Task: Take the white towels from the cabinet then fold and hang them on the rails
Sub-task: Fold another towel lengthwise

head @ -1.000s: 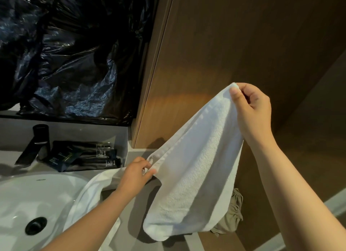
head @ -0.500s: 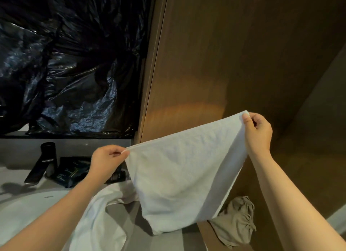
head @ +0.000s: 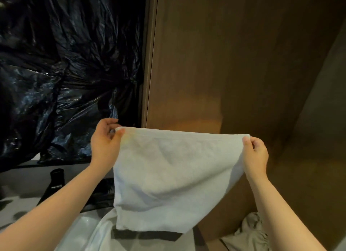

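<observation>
Towel edges come first: the white towel (head: 172,175) is stretched in the air at 6 o'clock of the head view, its top hem pulled nearly straight and level between both hands. The left hand (head: 104,145), at 8 o'clock, pinches the upper left corner between thumb and curled fingers; the right hand (head: 255,155), at 4 o'clock, pinches the upper right corner the same way. The towel's sides run down and inward to a slanted lower edge that hangs free above the grey counter (head: 18,200), casting a dark shadow there. The fabric looks soft, matte and lightly creased. Behind it, from 12 to 3 o'clock, rises a smooth brown wooden panel (head: 224,63), with bare wall above the hem. At 10 o'clock hangs crinkled, glossy black plastic sheeting (head: 65,72). A black faucet (head: 54,183) stands at 8 o'clock beside the left forearm. A second white towel (head: 89,232) lies rumpled at 7 o'clock under the held one, and a crumpled beige cloth (head: 249,234) sits at 5 o'clock beside the right forearm.
</observation>
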